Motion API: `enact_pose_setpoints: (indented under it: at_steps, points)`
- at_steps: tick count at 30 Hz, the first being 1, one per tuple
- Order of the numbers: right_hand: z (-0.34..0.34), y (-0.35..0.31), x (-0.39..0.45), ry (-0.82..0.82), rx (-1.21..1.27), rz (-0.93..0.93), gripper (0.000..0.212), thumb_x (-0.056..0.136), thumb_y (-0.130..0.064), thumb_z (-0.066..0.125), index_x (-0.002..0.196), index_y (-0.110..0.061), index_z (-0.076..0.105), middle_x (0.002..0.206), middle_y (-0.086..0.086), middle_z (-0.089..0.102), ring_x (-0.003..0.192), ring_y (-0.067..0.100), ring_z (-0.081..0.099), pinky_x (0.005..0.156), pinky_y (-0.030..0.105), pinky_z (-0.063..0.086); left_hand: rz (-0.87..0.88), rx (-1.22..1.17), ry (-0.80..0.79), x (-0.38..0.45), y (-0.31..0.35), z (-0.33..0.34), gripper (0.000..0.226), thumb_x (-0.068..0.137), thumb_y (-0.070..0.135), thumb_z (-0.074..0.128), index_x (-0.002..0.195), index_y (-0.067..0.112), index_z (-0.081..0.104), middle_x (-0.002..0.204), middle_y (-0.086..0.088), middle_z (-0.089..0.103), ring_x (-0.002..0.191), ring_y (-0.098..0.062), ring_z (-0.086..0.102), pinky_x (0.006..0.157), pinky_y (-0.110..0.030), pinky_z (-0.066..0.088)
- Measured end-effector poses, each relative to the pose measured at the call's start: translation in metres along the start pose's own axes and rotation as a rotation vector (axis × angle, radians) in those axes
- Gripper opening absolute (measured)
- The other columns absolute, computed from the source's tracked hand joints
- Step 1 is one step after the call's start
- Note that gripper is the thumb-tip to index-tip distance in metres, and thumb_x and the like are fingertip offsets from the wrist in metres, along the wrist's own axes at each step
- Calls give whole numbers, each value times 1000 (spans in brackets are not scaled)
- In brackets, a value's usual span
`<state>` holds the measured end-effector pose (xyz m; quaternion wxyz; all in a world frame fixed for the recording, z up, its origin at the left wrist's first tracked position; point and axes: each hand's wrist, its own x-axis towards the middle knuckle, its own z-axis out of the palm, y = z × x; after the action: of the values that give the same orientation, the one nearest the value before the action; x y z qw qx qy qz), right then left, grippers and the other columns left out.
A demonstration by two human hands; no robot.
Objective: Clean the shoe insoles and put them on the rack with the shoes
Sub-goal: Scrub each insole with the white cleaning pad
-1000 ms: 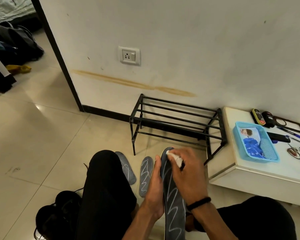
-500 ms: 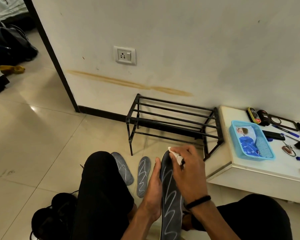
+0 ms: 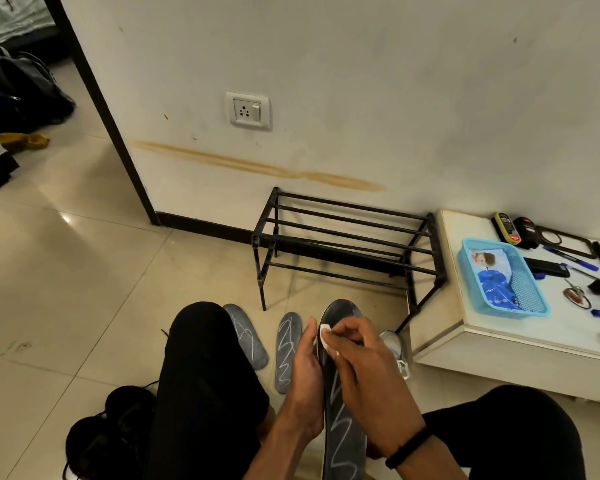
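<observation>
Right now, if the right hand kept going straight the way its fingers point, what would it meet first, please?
The right hand, pinching a white wipe on the held insole, points toward the left hand. It would probably meet the left hand's fingertips gripping the insole's edge first, though depth is unclear.

left hand (image 3: 305, 375): fingers curled, gripping | right hand (image 3: 364, 368): fingertips pinched together, wrist bent down

Indoor light is reading warm and moderately dim. A bright glare patch is showing on the glossy floor tiles (image 3: 65, 219) at left. The shoe rack (image 3: 347, 244) is casting soft shadows onto the floor and wall behind it. Wide-angle distortion is bending the door frame (image 3: 101, 109) and tilting the wall. The black shoes (image 3: 111, 434) are losing detail in shadow.
</observation>
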<state>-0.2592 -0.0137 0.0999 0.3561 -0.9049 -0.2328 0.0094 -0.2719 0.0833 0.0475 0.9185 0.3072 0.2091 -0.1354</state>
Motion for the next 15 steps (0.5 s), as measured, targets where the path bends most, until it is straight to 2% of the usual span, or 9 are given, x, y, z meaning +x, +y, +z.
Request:
enact_pose_setpoints:
  at_steps: [1, 2, 4, 6, 9, 13, 14, 15]
  points:
    - [0, 1, 2, 23, -15, -12, 18, 96, -7, 58, 108, -9, 72, 108, 1, 62, 96, 16, 61, 84, 31, 53, 0, -18, 6, -2, 1, 1, 76, 103, 61, 31, 135, -1, 61, 137, -32, 58, 130, -40, 57, 117, -51, 40]
    - [1, -1, 5, 40, -51, -12, 18, 96, -9, 61, 109, -10, 73, 107, -1, 63, 93, 13, 61, 82, 28, 54, 13, -19, 10, -4, 3, 3, 72, 103, 58, 32, 130, 0, 66, 133, -31, 61, 126, -39, 61, 111, -48, 47]
    - [1, -5, 10, 54, -123, 1, 23, 98, -17, 61, 119, -18, 70, 109, -7, 60, 90, 3, 57, 81, 11, 49, 54, -11, -2, -5, 6, 4, 65, 104, 52, 33, 116, 4, 75, 121, -27, 69, 111, -34, 70, 91, -38, 60]
    - [0, -8, 16, 29, -122, 20, 23, 100, -22, 58, 121, -19, 69, 110, -8, 58, 87, 0, 53, 77, 2, 43, 71, 14, -16, -4, 8, 5, 62, 105, 49, 33, 115, 4, 76, 115, -24, 72, 105, -31, 73, 82, -34, 61]
    - [-8, -5, 31, 51, -169, 21, 19, 100, -21, 58, 111, -16, 72, 106, -4, 57, 85, 4, 52, 71, 7, 42, 82, 87, 20, -3, 8, 6, 59, 105, 47, 33, 122, 6, 70, 114, -22, 73, 104, -31, 72, 83, -35, 59]
    - [-15, 8, 54, 162, -174, 104, 15, 98, -22, 60, 104, -18, 73, 100, -4, 59, 90, 10, 55, 84, 28, 51, 52, 175, -10, -4, 7, 9, 60, 106, 48, 29, 108, 13, 78, 106, -20, 75, 87, -28, 73, 75, -34, 61]
    - [-14, 9, 55, 153, -166, 124, 16, 98, -24, 60, 106, -20, 73, 101, -6, 59, 93, 9, 55, 87, 27, 50, 54, 194, -6, -4, 8, 10, 60, 106, 48, 28, 109, 13, 77, 106, -20, 75, 86, -27, 74, 73, -33, 62]
    - [-13, 8, 54, 129, -162, 139, 17, 99, -26, 60, 109, -22, 73, 103, -8, 57, 94, 6, 53, 86, 18, 46, 58, 215, 0, -5, 9, 9, 59, 107, 47, 27, 114, 13, 75, 109, -20, 75, 89, -28, 74, 76, -33, 62]
